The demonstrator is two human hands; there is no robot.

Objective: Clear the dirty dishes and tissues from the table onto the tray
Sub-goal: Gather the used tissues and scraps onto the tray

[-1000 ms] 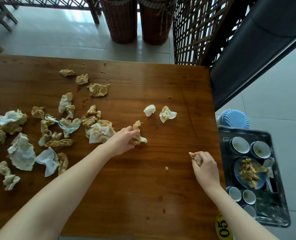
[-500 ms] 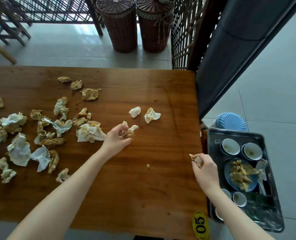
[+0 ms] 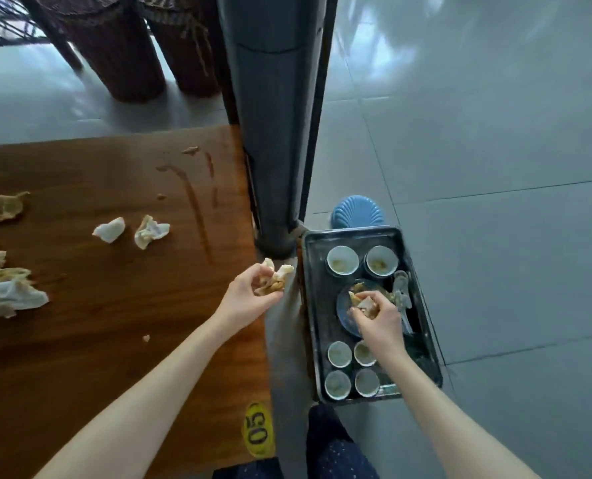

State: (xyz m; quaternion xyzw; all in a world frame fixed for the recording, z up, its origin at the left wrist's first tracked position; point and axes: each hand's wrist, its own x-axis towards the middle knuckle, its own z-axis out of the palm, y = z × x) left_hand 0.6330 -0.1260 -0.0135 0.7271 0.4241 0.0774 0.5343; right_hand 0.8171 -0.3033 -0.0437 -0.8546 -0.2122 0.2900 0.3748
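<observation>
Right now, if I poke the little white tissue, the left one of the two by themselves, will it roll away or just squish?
Probably squish: the little white tissue is a loose, wrinkled wad, so it looks soft, not stiff. It likely weighs almost nothing and would slide on the smooth table rather than roll, since its shape is lumpy.

The right hand (image 3: 377, 314) is covering most of the blue plate (image 3: 343, 311) on the tray (image 3: 353, 233), and its curled fingers are hiding much of the tissue scrap (image 3: 365, 303) it is holding. The right forearm is crossing and hiding the tray's near corner. Just right of that wrist, a dark thing (image 3: 420, 345) is lying in the tray, too dim to identify. The left hand (image 3: 249, 295) is enclosing part of its tissue wad (image 3: 277, 278). Far left of that hand, the frame edge is cutting off a tissue pile (image 3: 7, 295) and the desk (image 3: 114, 340).
</observation>
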